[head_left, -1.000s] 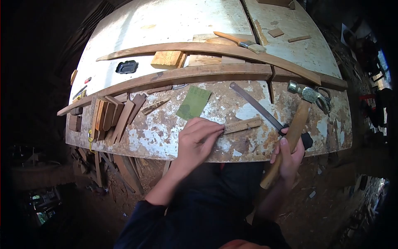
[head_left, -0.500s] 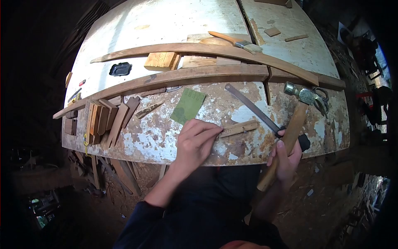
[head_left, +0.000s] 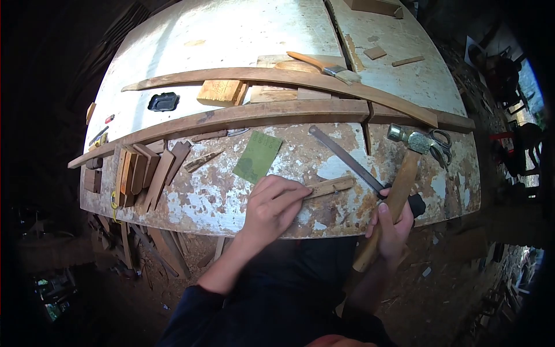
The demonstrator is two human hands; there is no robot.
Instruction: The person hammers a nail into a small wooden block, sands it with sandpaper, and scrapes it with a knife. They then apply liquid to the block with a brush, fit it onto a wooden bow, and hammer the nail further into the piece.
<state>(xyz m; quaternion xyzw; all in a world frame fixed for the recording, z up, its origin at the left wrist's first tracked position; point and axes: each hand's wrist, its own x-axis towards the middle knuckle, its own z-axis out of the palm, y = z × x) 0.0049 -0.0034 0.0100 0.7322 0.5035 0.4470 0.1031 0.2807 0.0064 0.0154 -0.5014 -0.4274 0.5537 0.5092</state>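
My left hand (head_left: 272, 205) is closed, its fingertips pinching the near end of a short, rough wood strip (head_left: 334, 186) on the worn bench. In my right hand (head_left: 394, 230) is a hammer (head_left: 403, 179), gripped by its wooden handle, with the metal head up and away from me. A file (head_left: 347, 157) lies slantwise under the hammer handle, and its black grip shows just beyond my right fingers. Whether those fingers also touch the file, I cannot make out. Beyond my left hand lies a green sheet of sandpaper (head_left: 258, 155).
Scissors (head_left: 441, 147) lie beside the hammer head. Long wooden beams (head_left: 231, 111) cross the bench, with a paintbrush (head_left: 324, 66) and a black tray (head_left: 163, 102) behind. Upright wood pieces (head_left: 139, 170) stand at the left. The bench's front edge (head_left: 191, 231) is close to my body.
The whole view has shifted slightly, with the bench now a little lower and further left. Both hands keep their grips, and nothing is plainly moved on the bench.
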